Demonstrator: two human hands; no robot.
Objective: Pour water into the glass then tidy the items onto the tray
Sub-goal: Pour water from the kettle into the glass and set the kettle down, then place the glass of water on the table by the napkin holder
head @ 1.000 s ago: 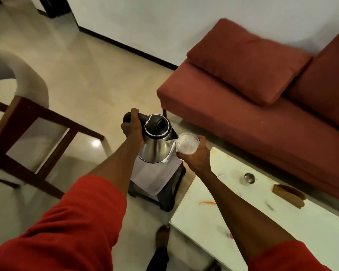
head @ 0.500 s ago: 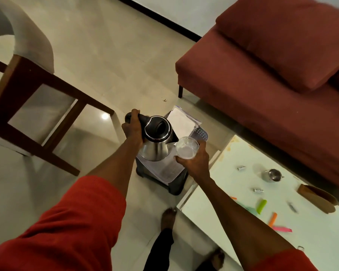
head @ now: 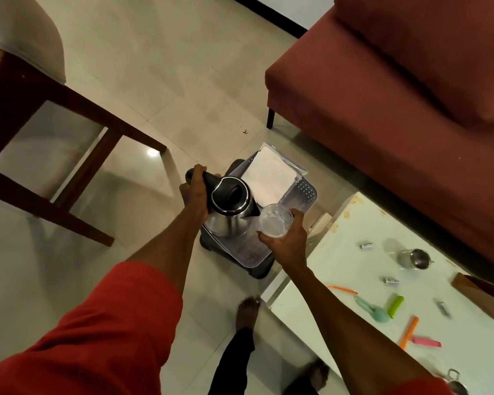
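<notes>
Chair stood far left on the tiled floor, dark wood frame, pale cushion on top. Left hand gripped the black handle of the kettle, fingers wrapped right round it. Kettle was steel with a black lid, spout pointing right toward the glass. It was over the near-left part of the tray (couldn't tell if it rested on it or was held just above). Tray was clear plastic, sitting on a dark stool on the floor between chair and table. A white folded paper lay at the tray's far end.

Right hand clasped the glass from below and the right side, fingers curled round its wall. Glass was upright, rim just beside the kettle spout, over the tray's near-right part. Contents hard to make out.

Right of that, the white table carried small stuff: two batteries, a steel cup, an orange stick, a teal piece, a green piece, an orange marker, a pink marker and a brown box at the right edge. Red sofa filled the upper right. Bare feet showed on the floor below the stool; red sleeves on both arms.
</notes>
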